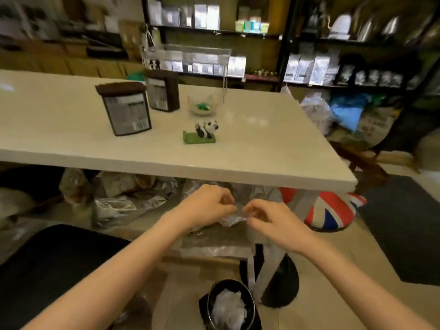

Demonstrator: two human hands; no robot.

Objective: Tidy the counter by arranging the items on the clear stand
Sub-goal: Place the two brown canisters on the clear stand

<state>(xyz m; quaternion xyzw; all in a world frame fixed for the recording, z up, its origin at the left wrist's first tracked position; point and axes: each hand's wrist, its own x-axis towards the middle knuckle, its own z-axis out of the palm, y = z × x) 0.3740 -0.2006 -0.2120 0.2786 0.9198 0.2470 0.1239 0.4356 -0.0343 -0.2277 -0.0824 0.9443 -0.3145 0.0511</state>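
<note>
On the white counter (71, 148) stand two dark tins with grey labels, one nearer (125, 109) and one behind it (163, 92). A small glass dish (202, 107) with green bits sits beside them, and a panda figurine (202, 133) on a green base lies in front of it. The clear stand (190, 55) rises at the counter's far edge, nothing on top. Below the counter's front edge, my left hand (204, 206) and my right hand (273, 220) pinch a crumpled clear plastic wrapper (232, 220) between them.
A black bin (229, 306) with crumpled plastic inside stands on the floor under my hands. A Union Jack cushion (331, 210) lies to the right, foil bags (123, 206) under the counter, a black seat (47, 270) at left. Shelves of boxes fill the back.
</note>
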